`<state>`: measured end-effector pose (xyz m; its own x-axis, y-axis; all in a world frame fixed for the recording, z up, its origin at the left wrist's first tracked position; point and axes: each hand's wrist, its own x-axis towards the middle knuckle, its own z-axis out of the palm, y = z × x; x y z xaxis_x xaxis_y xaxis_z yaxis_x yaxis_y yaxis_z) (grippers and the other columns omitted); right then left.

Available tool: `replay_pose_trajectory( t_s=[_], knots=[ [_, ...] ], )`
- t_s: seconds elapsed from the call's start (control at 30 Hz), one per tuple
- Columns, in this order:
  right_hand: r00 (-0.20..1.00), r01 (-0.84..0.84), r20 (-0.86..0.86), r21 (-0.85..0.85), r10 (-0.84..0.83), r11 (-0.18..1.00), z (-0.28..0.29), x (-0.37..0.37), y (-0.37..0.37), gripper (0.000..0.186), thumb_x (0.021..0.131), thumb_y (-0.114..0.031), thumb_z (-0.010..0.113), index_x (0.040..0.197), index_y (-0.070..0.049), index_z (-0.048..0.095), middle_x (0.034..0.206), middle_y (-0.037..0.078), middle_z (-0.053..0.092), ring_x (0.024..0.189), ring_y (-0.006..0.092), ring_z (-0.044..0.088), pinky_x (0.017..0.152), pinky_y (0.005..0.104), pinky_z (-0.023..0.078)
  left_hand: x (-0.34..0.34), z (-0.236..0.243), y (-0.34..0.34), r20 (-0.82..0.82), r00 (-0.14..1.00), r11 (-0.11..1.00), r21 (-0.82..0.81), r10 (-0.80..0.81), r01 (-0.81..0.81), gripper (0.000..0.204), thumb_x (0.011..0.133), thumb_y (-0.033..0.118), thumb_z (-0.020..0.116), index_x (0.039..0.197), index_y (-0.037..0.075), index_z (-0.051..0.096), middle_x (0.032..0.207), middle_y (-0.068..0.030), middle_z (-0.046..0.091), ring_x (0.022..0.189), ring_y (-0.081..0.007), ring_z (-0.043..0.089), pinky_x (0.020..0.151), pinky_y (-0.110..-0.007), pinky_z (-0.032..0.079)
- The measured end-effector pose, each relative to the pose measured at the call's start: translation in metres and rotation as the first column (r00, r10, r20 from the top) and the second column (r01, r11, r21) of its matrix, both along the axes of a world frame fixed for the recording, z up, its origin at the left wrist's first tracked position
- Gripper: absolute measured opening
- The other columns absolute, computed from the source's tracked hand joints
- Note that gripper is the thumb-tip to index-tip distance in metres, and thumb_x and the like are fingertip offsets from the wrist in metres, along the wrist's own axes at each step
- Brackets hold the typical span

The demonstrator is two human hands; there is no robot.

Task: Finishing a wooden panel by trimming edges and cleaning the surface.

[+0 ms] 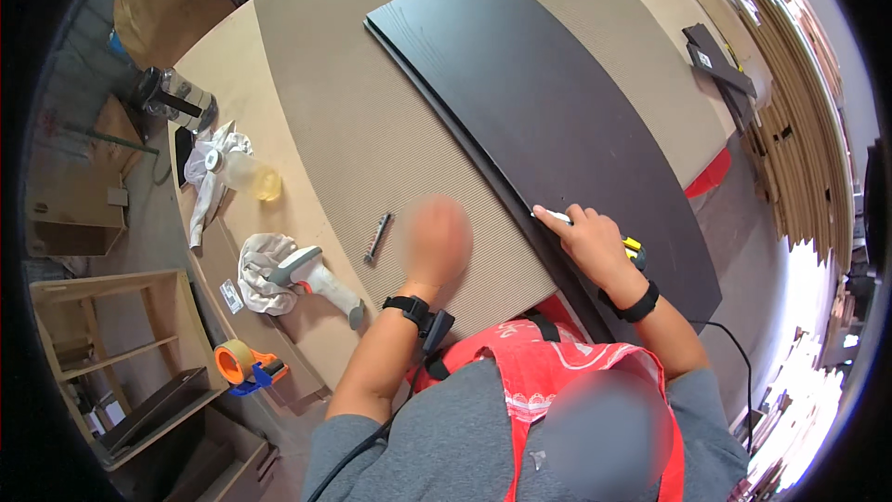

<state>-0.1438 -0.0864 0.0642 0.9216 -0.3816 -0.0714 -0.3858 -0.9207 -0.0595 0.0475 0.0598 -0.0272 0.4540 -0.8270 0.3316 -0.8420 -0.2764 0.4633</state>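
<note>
A long dark panel (557, 84) with a curved far edge lies slantwise across the ribbed tan sheet (353, 112) on the table. Its left edge shows a groove or a second layer beneath. My right hand (595, 244) rests over the panel near that edge, closed round a slim white pen-like stick (552, 215). Beside this hand is a yellow and black tool (634, 249), partly hidden; it looks like a tape measure. My left hand (439, 240) is over the ribbed sheet, its fingers blurred out. A small dark slim strip (376, 238) lies to its left.
Along the left table side are a grey-white handheld scanner (321, 284) on a rag, a bottle of yellowish liquid (246, 177), a clear jug (181, 98) and an orange tape dispenser (249, 367). Dark offcuts (720, 70) lie far right. Stacked boards (799, 112) stand beyond.
</note>
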Motion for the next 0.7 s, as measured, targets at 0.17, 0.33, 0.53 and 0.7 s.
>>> replay_pose_trajectory(
  t_s=[0.17,0.33,0.53,0.7],
  knots=[
    [0.999,-0.002,-0.037,0.011,0.002,1.000,0.005,-0.018,0.008,0.056,0.078,-0.010,0.058,0.130,-0.028,0.048,0.081,0.008,0.053,0.070,0.0245,0.055,0.057,0.0378,0.045,0.001,0.000,0.000,0.018,1.000,1.000,0.005,0.003,-0.003,0.016,0.081,0.012,0.059,0.095,0.006,0.054,0.101,-0.0103,0.053,0.093,-0.0274,0.050,0.081,-0.039,0.041],
    [0.995,0.008,-0.103,0.014,-0.006,1.000,0.012,-0.049,0.020,0.059,0.078,-0.010,0.058,0.132,-0.029,0.046,0.082,0.008,0.052,0.071,0.0240,0.055,0.058,0.0367,0.044,0.001,-0.001,0.000,0.020,1.000,1.000,0.001,-0.005,0.005,0.016,0.081,0.012,0.058,0.094,0.005,0.054,0.101,-0.0102,0.053,0.093,-0.0274,0.050,0.082,-0.039,0.041],
    [0.984,0.063,-0.169,0.049,-0.054,0.997,0.017,-0.090,0.033,0.060,0.077,-0.009,0.057,0.132,-0.030,0.046,0.082,0.008,0.053,0.071,0.0241,0.054,0.058,0.0366,0.043,-0.001,0.003,-0.001,-0.009,1.000,1.000,0.015,0.000,0.000,0.015,0.081,0.012,0.058,0.095,0.005,0.054,0.101,-0.0100,0.053,0.094,-0.0277,0.050,0.083,-0.039,0.040],
    [0.981,0.105,-0.169,0.051,-0.095,0.993,0.018,-0.113,0.045,0.059,0.077,-0.009,0.057,0.131,-0.030,0.047,0.081,0.008,0.052,0.071,0.0238,0.054,0.058,0.0367,0.043,-0.001,0.000,0.000,0.002,1.000,1.000,0.018,-0.002,0.002,0.015,0.082,0.013,0.057,0.094,0.005,0.056,0.102,-0.0096,0.054,0.096,-0.0272,0.050,0.084,-0.040,0.040]
  ],
)
